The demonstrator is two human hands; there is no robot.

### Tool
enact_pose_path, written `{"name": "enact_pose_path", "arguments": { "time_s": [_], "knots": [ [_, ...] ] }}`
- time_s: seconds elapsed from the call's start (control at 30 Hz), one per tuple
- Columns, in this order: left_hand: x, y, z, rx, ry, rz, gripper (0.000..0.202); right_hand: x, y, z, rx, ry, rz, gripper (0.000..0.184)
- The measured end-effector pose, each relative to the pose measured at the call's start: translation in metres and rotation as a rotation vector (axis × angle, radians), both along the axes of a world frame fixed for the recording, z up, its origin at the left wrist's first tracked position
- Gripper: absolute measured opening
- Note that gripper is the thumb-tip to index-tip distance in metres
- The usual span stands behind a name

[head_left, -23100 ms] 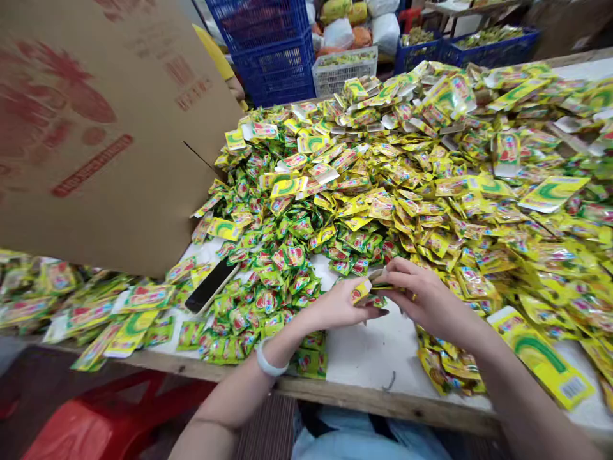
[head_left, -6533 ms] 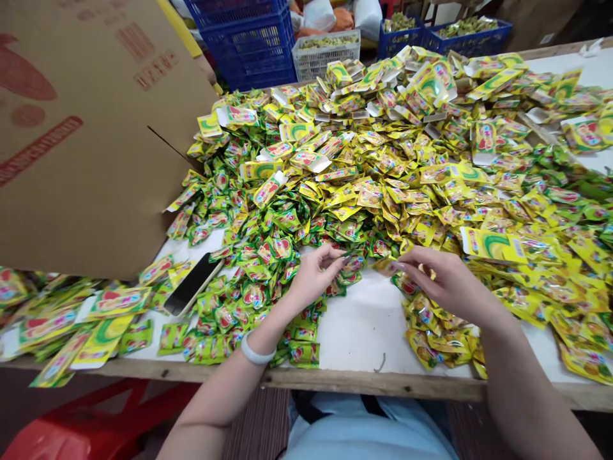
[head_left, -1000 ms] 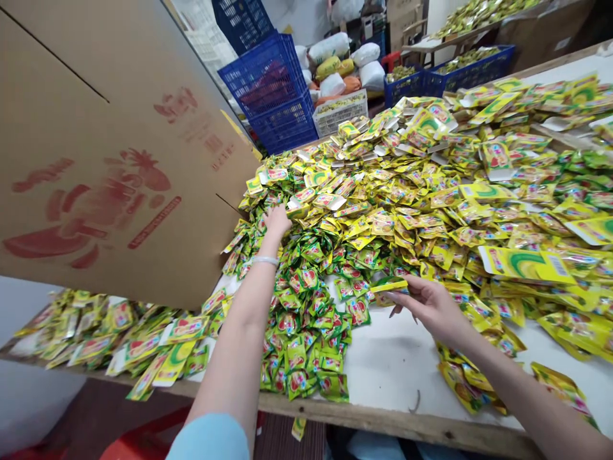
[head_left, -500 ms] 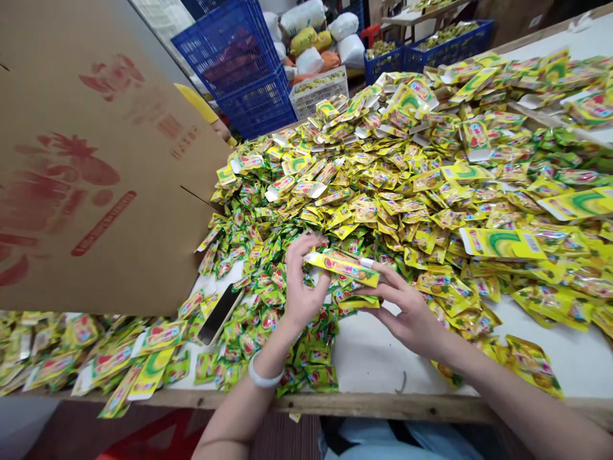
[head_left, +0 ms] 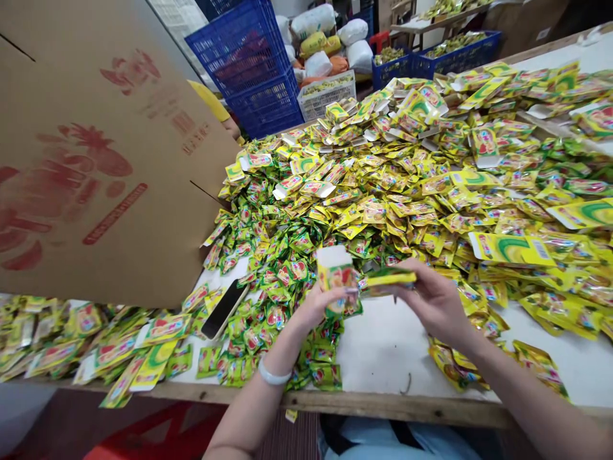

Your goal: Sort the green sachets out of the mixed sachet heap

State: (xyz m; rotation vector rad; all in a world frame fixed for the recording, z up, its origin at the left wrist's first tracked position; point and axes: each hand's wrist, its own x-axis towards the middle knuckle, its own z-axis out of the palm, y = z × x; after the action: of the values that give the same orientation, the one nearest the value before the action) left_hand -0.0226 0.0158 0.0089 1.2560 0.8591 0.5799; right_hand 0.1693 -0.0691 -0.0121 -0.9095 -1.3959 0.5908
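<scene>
My left hand (head_left: 313,310) is closed around a small yellow-and-green candy box (head_left: 338,280) with a fruit print. Its white flap stands up at the top, and the print is blurred. Between the thumb and fingers of my right hand (head_left: 438,306) are candy sachets (head_left: 390,279), yellow and green, held edge-on just right of the box; their number is unclear. Both hands are raised over the table's near side. Below and left lie green watermelon-print sachets (head_left: 249,345). A large heap of yellow sachets (head_left: 378,211) spreads behind and to the right.
A big printed carton (head_left: 158,255) stands at the left, with a phone (head_left: 225,310) beside it. Flattened-looking candy boxes (head_left: 512,248) lie on the heap. Blue crates (head_left: 263,96) and white sacks (head_left: 313,22) stand behind. The table's wooden edge (head_left: 354,401) runs in front.
The candy box was lying level between both hands. Now my left hand alone holds it, turned with the flap up, and my right hand has moved right, holding sachets.
</scene>
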Motion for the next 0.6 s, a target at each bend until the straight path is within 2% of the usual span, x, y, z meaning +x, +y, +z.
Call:
{"name": "enact_pose_path", "arguments": {
  "time_s": [0.1, 0.2, 0.3, 0.4, 0.5, 0.6],
  "knots": [
    [0.009, -0.018, -0.001, -0.070, 0.075, -0.253, 0.043, 0.006, 0.001, -0.006, -0.204, 0.385, 0.006, 0.024],
    [0.016, -0.031, -0.004, -0.066, 0.087, -0.372, 0.043, 0.006, 0.003, -0.011, -0.221, 0.453, 0.046, 0.023],
    [0.017, -0.034, -0.004, -0.038, 0.098, -0.425, 0.041, 0.007, 0.005, -0.009, -0.154, 0.257, 0.055, 0.014],
    [0.014, -0.032, 0.000, 0.032, 0.150, -0.408, 0.040, 0.014, 0.006, -0.004, -0.164, -0.037, 0.082, 0.009],
    [0.012, -0.030, 0.000, 0.138, 0.214, -0.397, 0.043, 0.019, 0.005, -0.001, -0.182, -0.266, 0.122, 0.012],
    [0.011, -0.028, -0.002, 0.088, 0.219, -0.465, 0.054, 0.020, 0.003, 0.000, -0.123, -0.362, 0.166, 0.017]
  ]
}}
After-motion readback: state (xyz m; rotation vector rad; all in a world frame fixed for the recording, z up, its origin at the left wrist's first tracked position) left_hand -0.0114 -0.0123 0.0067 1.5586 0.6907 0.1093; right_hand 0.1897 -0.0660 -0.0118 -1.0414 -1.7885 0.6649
